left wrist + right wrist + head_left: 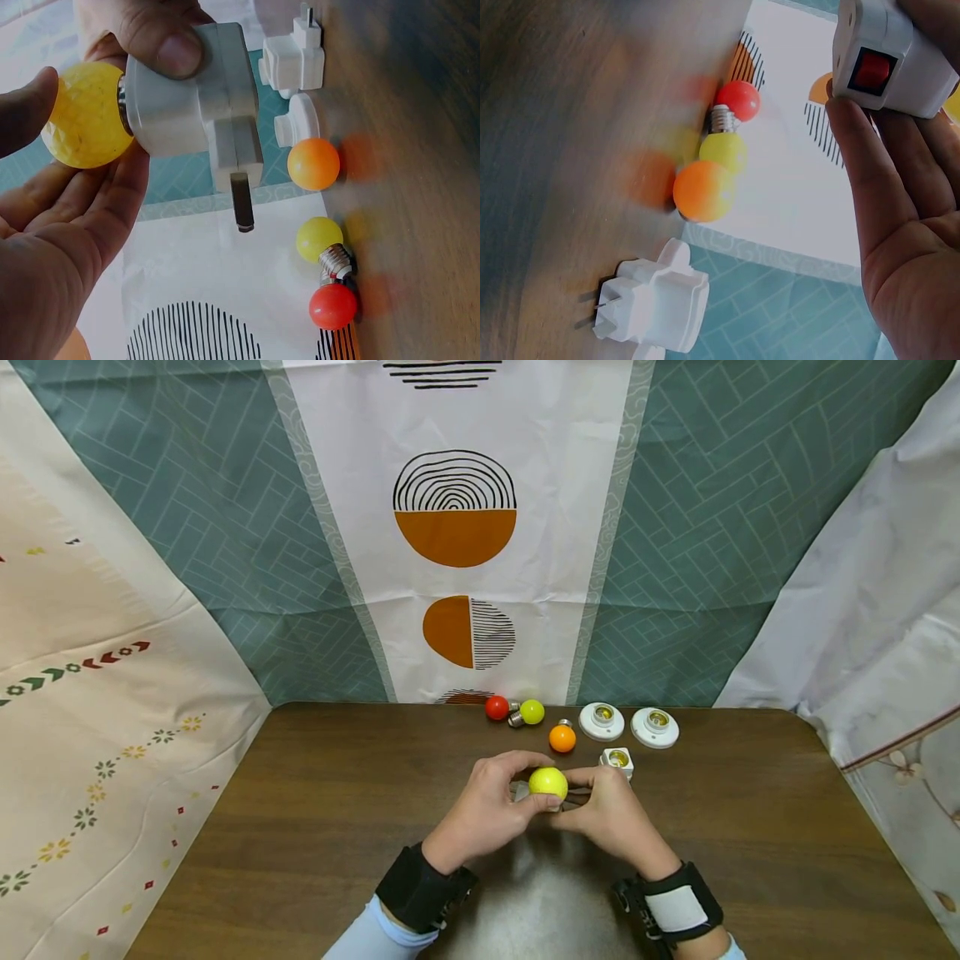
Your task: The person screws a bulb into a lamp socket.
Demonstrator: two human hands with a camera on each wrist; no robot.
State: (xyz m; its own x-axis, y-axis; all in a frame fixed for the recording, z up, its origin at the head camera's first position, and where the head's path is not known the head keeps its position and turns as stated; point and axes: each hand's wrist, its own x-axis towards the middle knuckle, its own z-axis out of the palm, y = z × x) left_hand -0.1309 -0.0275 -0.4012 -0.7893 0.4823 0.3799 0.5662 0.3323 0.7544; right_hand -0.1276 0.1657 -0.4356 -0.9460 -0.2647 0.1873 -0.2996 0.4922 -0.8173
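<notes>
Left grip [491,806] is pinching yellow bulb [548,783] | right grip [613,810] is holding white switched socket [176,112] | yellow bulb is sitting at socket's mouth | orange bulb [562,739] is lying beyond socket on bench [337,818]

Right grip [911,195] on white adapter [924,81], red switch [872,70], orange bulb [703,190]

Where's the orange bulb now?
In the head view, the orange bulb is near the table's far edge, right of the loose lime bulb and left of the round sockets.
</notes>
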